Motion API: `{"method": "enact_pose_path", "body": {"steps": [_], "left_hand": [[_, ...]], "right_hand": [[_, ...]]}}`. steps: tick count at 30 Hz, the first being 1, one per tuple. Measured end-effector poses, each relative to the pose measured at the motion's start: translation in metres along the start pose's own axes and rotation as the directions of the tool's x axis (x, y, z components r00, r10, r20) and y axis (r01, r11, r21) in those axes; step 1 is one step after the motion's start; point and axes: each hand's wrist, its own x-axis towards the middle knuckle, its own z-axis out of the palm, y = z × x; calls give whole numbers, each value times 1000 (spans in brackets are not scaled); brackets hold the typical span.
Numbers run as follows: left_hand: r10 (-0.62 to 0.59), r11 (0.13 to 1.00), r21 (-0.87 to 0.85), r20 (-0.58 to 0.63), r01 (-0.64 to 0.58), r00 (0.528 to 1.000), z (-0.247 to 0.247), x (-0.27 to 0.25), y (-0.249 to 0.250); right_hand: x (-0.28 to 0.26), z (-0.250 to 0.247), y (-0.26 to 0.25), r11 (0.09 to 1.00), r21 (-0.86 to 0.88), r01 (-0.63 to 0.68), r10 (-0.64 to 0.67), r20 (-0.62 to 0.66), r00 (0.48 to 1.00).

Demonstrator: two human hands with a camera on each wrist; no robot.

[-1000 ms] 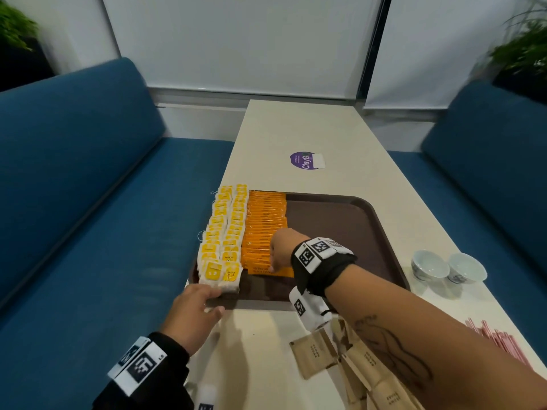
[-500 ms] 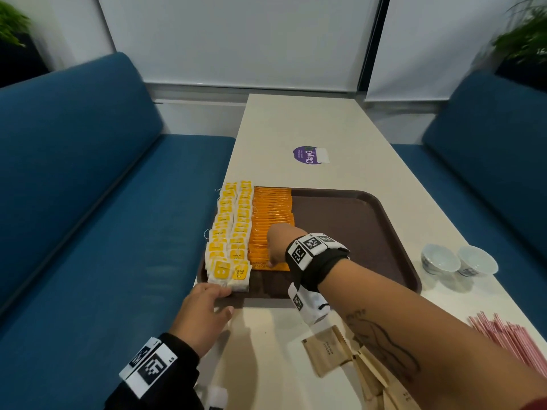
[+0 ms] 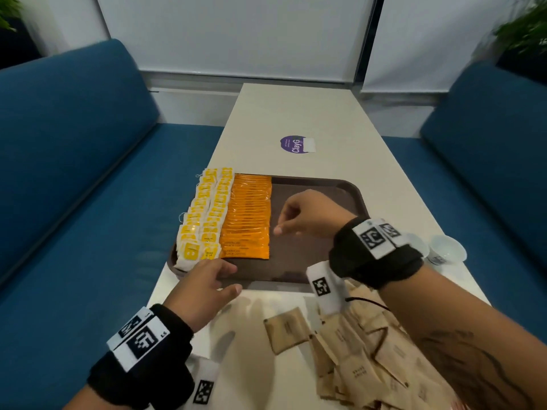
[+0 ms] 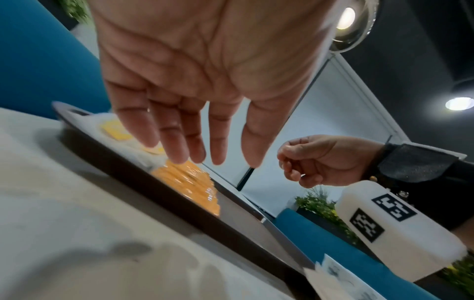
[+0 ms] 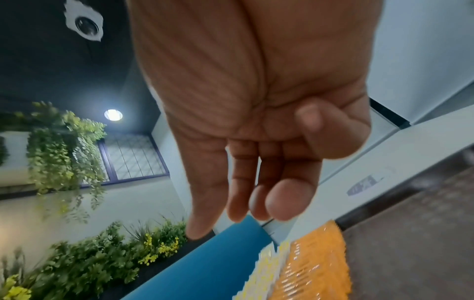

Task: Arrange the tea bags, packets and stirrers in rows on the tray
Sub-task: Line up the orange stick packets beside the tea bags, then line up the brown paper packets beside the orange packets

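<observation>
A brown tray [image 3: 319, 250] lies on the table. Its left side holds two columns of yellow tea bags [image 3: 207, 214], with a row of orange packets [image 3: 248, 220] beside them. My right hand [image 3: 285, 224] hovers over the bare tray just right of the orange packets [image 5: 315, 263], fingers loosely curled and holding nothing. My left hand [image 3: 220, 276] lies flat at the tray's near rim [image 4: 179, 205], its straight fingers [image 4: 179, 150] reaching over the nearest tea bags. A loose pile of brown paper packets [image 3: 349, 344] lies on the table in front of the tray, under my right forearm.
Two small white cups [image 3: 447, 250] stand on the table right of the tray. A purple sticker [image 3: 296, 144] is on the far tabletop. Blue sofas [image 3: 74, 187] flank the table on both sides. The tray's right half is bare.
My right hand has lifted off the near end of the orange packets and moved right over the bare tray. My left hand has slid right along the near rim.
</observation>
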Motion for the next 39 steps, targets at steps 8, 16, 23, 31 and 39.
{"method": "enact_pose_path", "body": {"steps": [8,16,23,31,39], "left_hand": [[1,968,240,295,-75,956,58,-20,48],[27,902,380,423,-204,906,94,-31,64],[81,852,436,436,-289,896,106,-26,67],[15,849,487,367,-206,930,96,-25,54],[-53,899,430,289,-80,956,72,-28,31]], "right_hand": [[-92,-36,57,951,-280,-130,183,170,968],[-149,0,96,889,-430,-154,283,252,925],[-149,53,92,877,-459,-141,219,123,968],[-132,65,73,933,-355,-56,94,92,991],[-108,72,65,992,-128,-17,30,95,995]]}}
